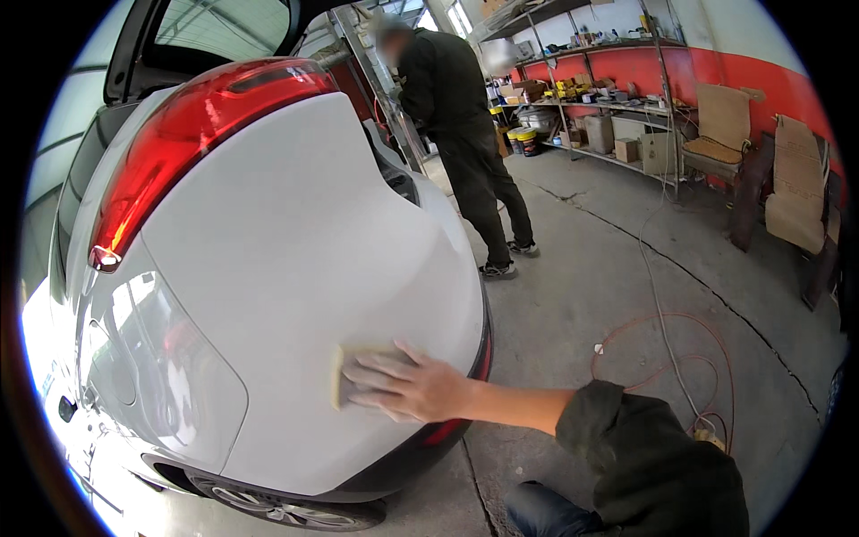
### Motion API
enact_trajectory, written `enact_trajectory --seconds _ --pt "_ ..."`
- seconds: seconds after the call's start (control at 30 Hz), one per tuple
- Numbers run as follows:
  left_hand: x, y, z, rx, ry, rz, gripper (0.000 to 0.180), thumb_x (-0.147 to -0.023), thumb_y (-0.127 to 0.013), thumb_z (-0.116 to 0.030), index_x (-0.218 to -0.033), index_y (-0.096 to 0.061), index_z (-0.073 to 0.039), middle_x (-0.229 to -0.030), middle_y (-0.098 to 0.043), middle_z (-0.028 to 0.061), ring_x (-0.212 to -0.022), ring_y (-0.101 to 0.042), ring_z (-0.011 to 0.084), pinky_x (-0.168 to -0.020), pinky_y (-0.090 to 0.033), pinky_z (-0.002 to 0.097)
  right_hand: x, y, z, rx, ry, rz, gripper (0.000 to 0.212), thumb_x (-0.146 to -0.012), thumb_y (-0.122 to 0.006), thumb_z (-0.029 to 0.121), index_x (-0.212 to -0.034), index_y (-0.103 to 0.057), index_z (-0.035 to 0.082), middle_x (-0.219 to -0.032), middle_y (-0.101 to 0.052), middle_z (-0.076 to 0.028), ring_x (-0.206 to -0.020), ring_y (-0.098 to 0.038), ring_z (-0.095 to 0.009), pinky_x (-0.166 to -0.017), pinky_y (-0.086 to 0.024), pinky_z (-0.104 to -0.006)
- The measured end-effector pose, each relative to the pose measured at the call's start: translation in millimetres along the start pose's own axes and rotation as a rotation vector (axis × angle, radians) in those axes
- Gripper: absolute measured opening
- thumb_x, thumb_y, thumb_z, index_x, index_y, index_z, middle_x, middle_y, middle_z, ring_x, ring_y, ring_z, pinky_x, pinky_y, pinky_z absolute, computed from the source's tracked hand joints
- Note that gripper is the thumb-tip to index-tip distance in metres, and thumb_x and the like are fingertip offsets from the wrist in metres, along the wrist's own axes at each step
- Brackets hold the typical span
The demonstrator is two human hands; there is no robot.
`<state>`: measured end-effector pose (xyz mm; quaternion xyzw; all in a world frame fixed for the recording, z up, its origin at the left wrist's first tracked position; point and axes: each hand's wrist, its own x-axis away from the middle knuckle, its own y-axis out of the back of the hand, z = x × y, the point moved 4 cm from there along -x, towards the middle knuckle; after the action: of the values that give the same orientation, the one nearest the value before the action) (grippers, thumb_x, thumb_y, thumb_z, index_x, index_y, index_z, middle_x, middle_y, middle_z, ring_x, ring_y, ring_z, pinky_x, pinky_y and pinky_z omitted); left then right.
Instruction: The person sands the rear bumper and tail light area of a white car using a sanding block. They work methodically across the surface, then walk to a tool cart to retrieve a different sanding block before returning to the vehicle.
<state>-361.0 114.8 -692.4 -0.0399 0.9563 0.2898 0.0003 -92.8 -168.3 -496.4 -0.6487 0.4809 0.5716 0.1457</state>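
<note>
My right hand (414, 387) lies over a flat block with pale yellow edges (338, 379), which looks like a sanding block. It presses the block against the white rear bumper (295, 268) of a car. My fingers stretch across the block, pointing left, and pale dust coats them. The face of the block against the bumper is hidden. The bumper looks dull and matte beside the glossy side panel (148, 349). Above the bumper is a red tail light (201, 116). My left hand is out of view.
Another person in dark clothes (456, 107) stands beyond the car's rear. A cable and red hose (729, 367) lie coiled on the concrete floor to the right. Loaded shelves (608, 98) and cardboard-covered chairs (720, 125) line the red and white wall. A wheel (277, 508) sits below the bumper.
</note>
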Motion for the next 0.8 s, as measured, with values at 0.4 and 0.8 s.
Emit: enact_trajectory --seconds 0.4,0.8 --pt "-22 -26 -47 0.200 -0.061 -0.065 0.019 -0.098 -0.065 -0.009 -0.110 -0.072 0.003 -0.103 -0.072 0.0121 -0.102 -0.067 0.0206 -0.087 -0.053 0.0305 -84 29 -15 0.043 0.098 -0.051 0.053 -0.086 -0.069 0.022 -0.137 -0.054 0.012 -0.157 -0.045 -0.009 -0.146 -0.038 -0.039 -0.118 -0.034 -0.0566" --pt "-6 -21 -52 0.401 0.157 -0.130 0.017 -0.096 -0.066 -0.002 -0.111 -0.071 0.005 -0.102 -0.075 0.0166 -0.096 -0.069 0.0209 -0.088 -0.054 0.0330 -221 48 -36 0.051 0.142 -0.102 0.053 -0.090 -0.071 0.026 -0.140 -0.057 0.018 -0.153 -0.051 -0.002 -0.149 -0.036 -0.032 -0.121 -0.030 -0.0513"
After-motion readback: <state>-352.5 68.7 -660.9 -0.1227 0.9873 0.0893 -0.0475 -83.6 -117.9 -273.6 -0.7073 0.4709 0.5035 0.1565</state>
